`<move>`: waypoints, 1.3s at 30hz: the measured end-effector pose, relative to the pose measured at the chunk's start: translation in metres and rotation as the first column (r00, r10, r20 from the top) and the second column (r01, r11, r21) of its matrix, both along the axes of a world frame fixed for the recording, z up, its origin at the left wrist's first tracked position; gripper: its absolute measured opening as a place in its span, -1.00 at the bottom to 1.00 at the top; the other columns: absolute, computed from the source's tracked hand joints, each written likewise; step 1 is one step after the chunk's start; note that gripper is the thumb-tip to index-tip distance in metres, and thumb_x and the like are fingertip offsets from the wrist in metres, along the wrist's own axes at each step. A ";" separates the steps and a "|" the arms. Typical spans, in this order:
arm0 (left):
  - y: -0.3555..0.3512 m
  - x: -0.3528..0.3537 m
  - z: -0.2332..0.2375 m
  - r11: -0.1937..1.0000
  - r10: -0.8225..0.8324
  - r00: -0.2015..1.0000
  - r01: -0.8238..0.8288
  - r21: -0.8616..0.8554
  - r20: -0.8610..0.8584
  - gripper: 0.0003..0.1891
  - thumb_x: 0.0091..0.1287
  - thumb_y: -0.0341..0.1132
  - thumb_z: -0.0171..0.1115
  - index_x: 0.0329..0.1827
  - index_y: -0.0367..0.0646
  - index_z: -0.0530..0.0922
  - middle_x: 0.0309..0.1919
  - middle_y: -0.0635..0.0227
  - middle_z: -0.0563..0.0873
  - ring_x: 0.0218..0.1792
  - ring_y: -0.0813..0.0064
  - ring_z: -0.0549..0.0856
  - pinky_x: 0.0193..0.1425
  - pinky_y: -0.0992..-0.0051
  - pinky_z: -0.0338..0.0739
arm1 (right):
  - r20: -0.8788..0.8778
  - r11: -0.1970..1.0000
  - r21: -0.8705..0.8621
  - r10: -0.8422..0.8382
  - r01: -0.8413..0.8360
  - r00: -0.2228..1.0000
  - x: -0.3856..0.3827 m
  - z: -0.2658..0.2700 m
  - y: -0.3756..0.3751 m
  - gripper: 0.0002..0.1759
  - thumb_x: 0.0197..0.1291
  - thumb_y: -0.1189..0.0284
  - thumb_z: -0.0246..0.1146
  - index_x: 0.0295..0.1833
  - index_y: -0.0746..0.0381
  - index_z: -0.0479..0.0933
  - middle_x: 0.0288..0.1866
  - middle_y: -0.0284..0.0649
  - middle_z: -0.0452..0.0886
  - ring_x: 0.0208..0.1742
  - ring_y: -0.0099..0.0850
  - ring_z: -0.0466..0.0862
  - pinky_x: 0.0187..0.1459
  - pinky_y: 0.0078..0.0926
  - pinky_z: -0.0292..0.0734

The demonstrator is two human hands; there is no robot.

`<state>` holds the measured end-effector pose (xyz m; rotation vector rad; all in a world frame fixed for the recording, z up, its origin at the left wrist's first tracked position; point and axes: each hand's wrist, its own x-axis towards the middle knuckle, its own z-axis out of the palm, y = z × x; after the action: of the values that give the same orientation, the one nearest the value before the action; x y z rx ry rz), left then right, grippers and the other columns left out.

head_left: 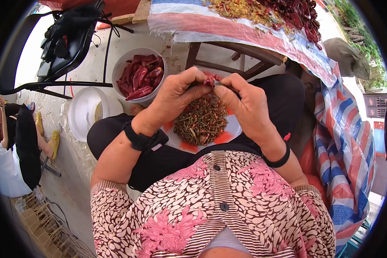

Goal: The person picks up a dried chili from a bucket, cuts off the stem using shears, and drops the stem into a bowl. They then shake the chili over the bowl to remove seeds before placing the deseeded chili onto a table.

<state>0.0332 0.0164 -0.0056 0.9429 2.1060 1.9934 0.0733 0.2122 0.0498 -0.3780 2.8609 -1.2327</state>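
Dried red chili pepper (211, 80), pinched between left hand (176, 101) and right hand (245, 107), both sets of fingers clamped on it, right above a round red-and-white plate (234, 129) of stems on the lap, white plastic bowl (116, 73) of chilies nearby

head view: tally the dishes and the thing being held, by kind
bowl of red chilies: 1
white dish beside it: 1
plate of stems on the lap: 1
pinched chili: 1
total: 4
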 end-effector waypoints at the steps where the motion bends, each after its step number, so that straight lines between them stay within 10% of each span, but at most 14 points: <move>1: 0.002 0.002 0.000 0.998 -0.026 0.996 0.021 0.061 0.087 -0.88 0.39 -0.43 0.20 -0.09 -0.24 0.51 -0.31 0.45 0.65 -0.28 0.69 0.60 -0.16 0.61 0.53 | 0.056 0.980 -0.199 0.025 -0.013 0.998 0.000 -0.004 -0.001 -0.66 0.32 0.13 0.22 -0.18 0.23 0.51 -0.41 -0.27 0.62 -0.40 -0.36 0.60 -0.35 -0.47 0.45; 6: 0.000 0.004 0.009 0.923 -0.299 0.861 0.151 0.354 0.411 -0.88 0.45 -0.33 0.15 -0.08 -0.15 0.47 -0.34 0.46 0.63 -0.44 0.78 0.48 -0.41 0.73 0.34 | 0.394 0.575 -0.802 0.311 0.159 0.865 0.000 -0.005 0.001 -0.70 0.36 0.24 0.23 -0.20 0.31 0.52 -0.40 -0.50 0.53 -0.33 -0.73 0.40 -0.30 -0.73 0.33; 12: 0.001 0.005 0.010 0.875 -0.416 0.762 0.187 0.447 0.496 -0.87 0.51 -0.21 0.05 -0.06 -0.03 0.41 -0.50 0.57 0.44 -0.60 0.79 0.23 -0.58 0.72 0.03 | -0.183 0.906 -0.421 -0.029 -0.052 0.983 0.002 -0.023 -0.008 -0.71 0.36 0.24 0.23 -0.21 0.28 0.51 -0.49 -0.49 0.45 -0.48 -0.79 0.26 -0.47 -0.74 0.17; 18: -0.002 0.004 0.016 0.913 -0.377 0.717 0.180 0.367 0.586 -0.85 0.51 -0.19 0.04 0.03 0.04 0.42 -0.49 0.60 0.41 -0.60 0.80 0.23 -0.58 0.72 0.03 | 0.541 0.444 -0.820 0.400 0.360 0.740 0.007 -0.005 -0.003 -0.67 0.40 0.15 0.13 -0.21 0.21 0.44 -0.61 -0.47 0.27 -0.68 -0.76 0.18 -0.67 -0.75 0.06; 24: -0.002 0.003 0.008 0.788 -0.568 0.597 0.196 0.584 0.566 -0.84 0.52 -0.20 0.02 0.06 0.04 0.41 -0.49 0.52 0.43 -0.60 0.78 0.25 -0.59 0.73 0.03 | 0.391 0.154 -0.896 0.716 0.416 0.578 0.009 -0.020 -0.001 -0.64 0.44 0.10 0.05 -0.20 0.20 0.41 -0.61 -0.48 0.24 -0.71 -0.74 0.15 -0.72 -0.76 0.01; 31: -0.009 0.000 0.000 0.739 -0.624 0.538 0.171 0.652 0.567 -0.85 0.52 -0.20 0.00 0.04 0.02 0.40 -0.52 0.52 0.37 -0.61 0.75 0.22 -0.60 0.71 0.02 | 0.230 0.735 -0.678 0.180 0.025 0.956 0.009 -0.005 0.000 -0.66 0.37 0.19 0.20 -0.10 0.28 0.46 -0.47 -0.46 0.41 -0.49 -0.74 0.30 -0.47 -0.75 0.23; 39: -0.008 0.004 0.003 0.762 -0.605 0.541 0.183 0.621 0.583 -0.86 0.53 -0.23 0.00 0.01 -0.01 0.43 -0.53 0.56 0.37 -0.62 0.77 0.22 -0.61 0.70 0.01 | -0.111 0.972 -0.227 0.030 -0.054 0.993 0.005 -0.007 0.000 -0.63 0.25 0.15 0.31 -0.11 0.25 0.51 -0.45 -0.32 0.53 -0.47 -0.63 0.47 -0.40 -0.64 0.41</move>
<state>0.0367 0.0089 -0.0024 0.4053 0.8164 2.1275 0.0783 0.2117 0.0426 -0.5199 2.7841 -1.5875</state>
